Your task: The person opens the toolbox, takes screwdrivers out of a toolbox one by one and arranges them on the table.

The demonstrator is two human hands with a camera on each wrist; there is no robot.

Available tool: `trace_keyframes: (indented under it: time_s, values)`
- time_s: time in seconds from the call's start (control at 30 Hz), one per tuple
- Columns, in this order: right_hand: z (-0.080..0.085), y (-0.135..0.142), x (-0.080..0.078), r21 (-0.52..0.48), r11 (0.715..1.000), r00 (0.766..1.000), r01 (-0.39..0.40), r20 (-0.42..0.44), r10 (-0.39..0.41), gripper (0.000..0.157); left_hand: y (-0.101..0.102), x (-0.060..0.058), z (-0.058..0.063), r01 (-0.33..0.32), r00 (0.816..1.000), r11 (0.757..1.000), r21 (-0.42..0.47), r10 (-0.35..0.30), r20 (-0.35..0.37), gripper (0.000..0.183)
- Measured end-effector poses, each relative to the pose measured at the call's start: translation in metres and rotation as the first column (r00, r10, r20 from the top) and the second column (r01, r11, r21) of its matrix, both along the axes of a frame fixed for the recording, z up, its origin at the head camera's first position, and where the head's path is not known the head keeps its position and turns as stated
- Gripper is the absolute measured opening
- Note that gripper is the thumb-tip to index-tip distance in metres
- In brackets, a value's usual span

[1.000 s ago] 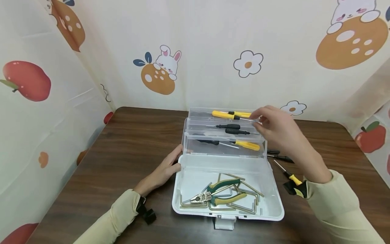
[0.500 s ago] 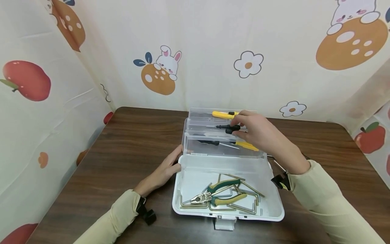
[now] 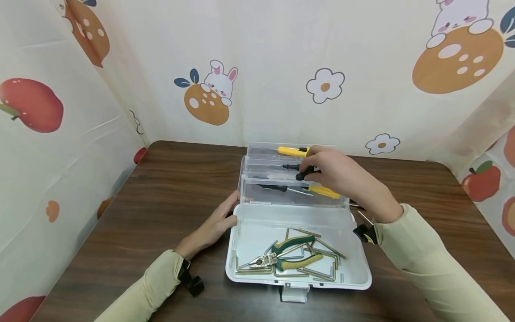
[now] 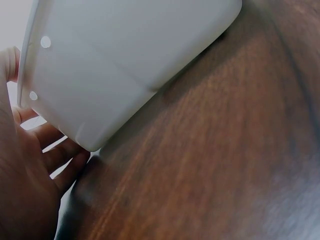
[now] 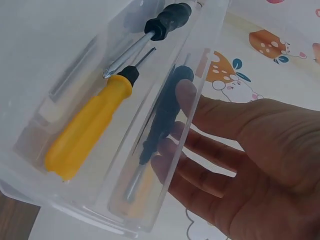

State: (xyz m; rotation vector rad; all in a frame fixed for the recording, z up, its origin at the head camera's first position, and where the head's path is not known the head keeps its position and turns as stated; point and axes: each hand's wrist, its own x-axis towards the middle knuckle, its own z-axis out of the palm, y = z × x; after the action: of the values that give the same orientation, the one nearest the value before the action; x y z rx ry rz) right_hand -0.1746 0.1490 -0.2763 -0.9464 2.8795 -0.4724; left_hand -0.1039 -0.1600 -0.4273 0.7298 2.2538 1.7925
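Note:
My right hand (image 3: 342, 174) reaches into the middle clear tray (image 3: 257, 167) and pinches a small black-handled screwdriver (image 3: 304, 173). In the right wrist view, thumb and fingers meet on its handle (image 5: 167, 105) behind the clear tray wall. Another black screwdriver (image 3: 290, 167) lies beside it, partly covered by the hand. My left hand (image 3: 213, 226) holds the left side of the white toolbox (image 3: 364, 268), its thumb at the rim. From the left wrist, fingers (image 4: 70, 170) show against the box's corner.
Pliers (image 3: 295, 252) with green and yellow handles lie among several hex keys (image 3: 330, 248) in the toolbox base. Yellow screwdrivers (image 3: 291, 151) sit in the top tray; a yellow one (image 3: 325, 192) and a black one (image 3: 277, 188) in the lowest. More tools lie right of the box, mostly hidden.
My right hand has moved left and slightly down, from the trays' right end to the middle tray, and has taken hold of a black screwdriver, now turned. The left hand has stayed put.

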Motion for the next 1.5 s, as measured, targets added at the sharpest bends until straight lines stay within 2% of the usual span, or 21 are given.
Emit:
trace_keyframes:
  time_s: [0.47, 0.7, 0.9, 1.07, 1.3, 1.43, 1.5]
  values:
    - [-0.005, 0.003, 0.007, 0.001, 0.999, 0.997, 0.055, -0.059, -0.054, 0.022, -0.001, 0.000, 0.001, 0.001, 1.000, 1.000, -0.002, -0.001, 0.006, 0.050]
    - [-0.013, 0.013, 0.005, -0.072, 0.997, 0.994, 0.017, -0.107, -0.024, 0.022, -0.002, 0.000, 0.001, 0.010, 1.000, 1.000, 0.013, -0.011, 0.020, 0.053]
    - [-0.015, 0.019, 0.005, -0.086, 0.996, 0.983, -0.017, -0.186, 0.001, 0.033, -0.001, -0.001, -0.001, 0.008, 1.000, 1.000, 0.011, -0.008, 0.005, 0.053]
    - [-0.014, 0.023, 0.008, -0.110, 0.993, 0.961, -0.036, -0.278, 0.004, 0.035, -0.001, -0.001, 0.000, 0.006, 1.000, 1.000, 0.011, -0.006, 0.006, 0.053]
    - [-0.013, 0.030, 0.009, -0.177, 0.981, 0.912, -0.075, -0.409, -0.004, 0.044, 0.000, -0.001, 0.000, -0.003, 1.000, 1.000, -0.007, 0.003, 0.006, 0.054]
    - [-0.011, 0.034, 0.011, -0.198, 0.976, 0.890, -0.090, -0.455, -0.011, 0.046, -0.001, -0.002, -0.001, -0.007, 1.000, 1.000, -0.013, 0.007, 0.008, 0.053]
    - [-0.008, 0.037, 0.013, -0.201, 0.976, 0.888, -0.085, -0.460, -0.017, 0.051, -0.001, -0.002, -0.001, -0.004, 1.000, 1.000, -0.011, 0.004, 0.004, 0.052]
